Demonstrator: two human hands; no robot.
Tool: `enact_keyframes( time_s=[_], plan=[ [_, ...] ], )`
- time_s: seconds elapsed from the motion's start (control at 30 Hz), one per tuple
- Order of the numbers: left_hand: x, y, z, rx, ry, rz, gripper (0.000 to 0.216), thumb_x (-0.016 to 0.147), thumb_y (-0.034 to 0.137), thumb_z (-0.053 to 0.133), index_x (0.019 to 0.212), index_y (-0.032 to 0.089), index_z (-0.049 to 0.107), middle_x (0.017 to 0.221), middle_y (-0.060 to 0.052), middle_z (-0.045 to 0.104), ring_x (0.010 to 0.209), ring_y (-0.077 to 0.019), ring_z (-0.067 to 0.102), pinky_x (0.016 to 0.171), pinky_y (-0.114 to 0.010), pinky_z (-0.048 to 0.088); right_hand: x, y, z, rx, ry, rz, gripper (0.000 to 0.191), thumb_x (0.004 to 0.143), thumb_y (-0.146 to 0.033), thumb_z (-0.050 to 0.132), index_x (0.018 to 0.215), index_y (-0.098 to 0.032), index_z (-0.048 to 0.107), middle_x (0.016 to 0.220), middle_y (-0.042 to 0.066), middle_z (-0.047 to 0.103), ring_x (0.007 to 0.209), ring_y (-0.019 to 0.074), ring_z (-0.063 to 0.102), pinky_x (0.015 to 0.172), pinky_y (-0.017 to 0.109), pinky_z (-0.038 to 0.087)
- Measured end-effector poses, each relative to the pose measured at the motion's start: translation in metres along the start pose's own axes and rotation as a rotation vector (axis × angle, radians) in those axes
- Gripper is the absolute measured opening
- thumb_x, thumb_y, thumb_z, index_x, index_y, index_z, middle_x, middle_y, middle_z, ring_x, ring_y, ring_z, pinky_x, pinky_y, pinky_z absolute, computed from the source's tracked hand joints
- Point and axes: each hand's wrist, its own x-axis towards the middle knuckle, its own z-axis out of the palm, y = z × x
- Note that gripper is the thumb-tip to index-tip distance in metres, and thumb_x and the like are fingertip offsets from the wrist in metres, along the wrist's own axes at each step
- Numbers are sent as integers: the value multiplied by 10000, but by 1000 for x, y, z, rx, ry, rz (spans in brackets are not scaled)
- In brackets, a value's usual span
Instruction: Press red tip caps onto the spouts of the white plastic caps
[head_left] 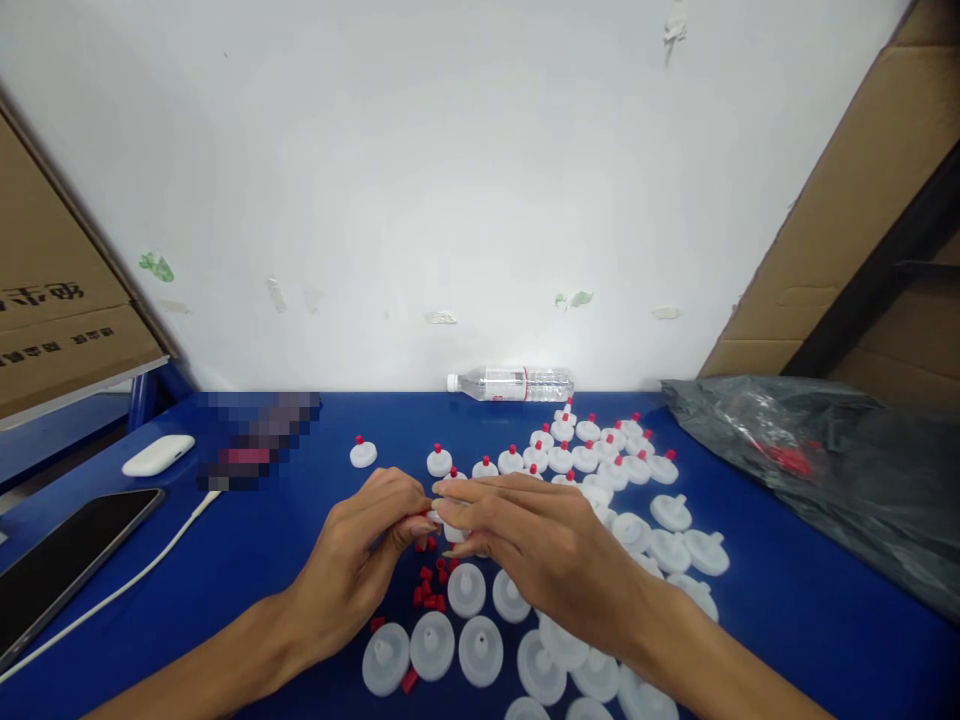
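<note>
The person's left hand [379, 545] pinches a small red plastic cap against the nozzle of a round, translucent white plastic lid [454, 535], which the right hand [536, 540] grips between thumb and fingers; overlapping fingers make it hard to tell how far the cap sits on. Both are above the dark blue table [277, 545], with loose red caps [430, 601] and bare-nozzled white lids [481, 651] nearer the person and red-tipped white lids [512, 460] beyond.

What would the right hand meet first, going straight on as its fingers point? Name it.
Most likely the left hand, close ahead of the right hand; depth is unclear there, so they may already touch.
</note>
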Motion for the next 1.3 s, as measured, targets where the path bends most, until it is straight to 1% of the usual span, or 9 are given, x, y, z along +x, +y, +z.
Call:
enact_keyframes(
  time_s=[0.17,0.4,0.57,0.8,0.9,1.0,1.07,1.13,1.3],
  plan=[
    [-2,-3,2,-48,-27,-33,274,1134,201,425,904,223,571,801,19,588,747,-152,507,725,-288,429,-1,2,2,-48,21,-75,296,977,36,638,1221,-125,681,1173,92,834,1197,179,765,1035,277,626],
    [-1,2,3,-100,-31,-40,287,1122,173,420,875,230,554,761,34,577,696,-141,514,696,-277,430,4,-3,-5,-136,0,-125,193,1091,-95,546,1205,-164,686,1223,78,824,1165,163,777,962,284,655],
    [0,-2,2,-54,-26,-1,265,1126,201,429,911,232,581,762,22,594,701,-155,529,698,-289,458,5,-2,-5,-121,-4,-111,166,1079,-107,585,1180,-176,698,1238,74,820,1183,155,768,1021,295,632],
    [3,-7,1,67,52,30,151,1101,201,550,1097,245,695,904,12,723,826,-155,646,766,-282,536,4,5,-8,-314,-83,-128,223,1046,-65,587,1199,-165,716,1284,79,803,1133,191,778,930,349,629],
    [4,-10,-2,122,131,71,160,1077,211,615,1189,255,720,940,10,750,861,-162,675,820,-306,553,7,6,-16,-339,-100,-128,203,1063,-156,611,1242,-161,707,1300,94,791,1116,196,770,928,358,597],
    [4,-16,-4,161,175,55,190,1057,223,658,1230,261,727,946,13,750,862,-169,679,870,-339,548,10,9,-28,-373,-95,-88,170,1081,-235,612,1199,-161,710,1164,79,816,1023,197,761,904,359,555],
    [4,-18,-4,184,164,14,196,1058,231,658,1236,270,731,959,13,747,871,-173,677,884,-344,545,11,13,-36,-421,-100,-45,158,1089,-247,595,1063,-170,730,927,42,800,867,186,725,875,361,519],
    [4,-19,-4,200,140,-11,205,1063,237,646,1240,286,737,985,8,746,893,-178,679,872,-333,550,10,18,-42,-496,-122,2,292,1101,-266,558,865,-190,714,702,5,695,709,172,635,819,362,480],
    [8,-14,-2,211,140,24,207,1056,222,636,1211,305,746,977,2,750,895,-192,687,815,-320,570,5,30,-51,-645,-347,188,473,1114,-340,498,679,-211,630,565,0,567,565,162,501,701,358,406]
  ],
)
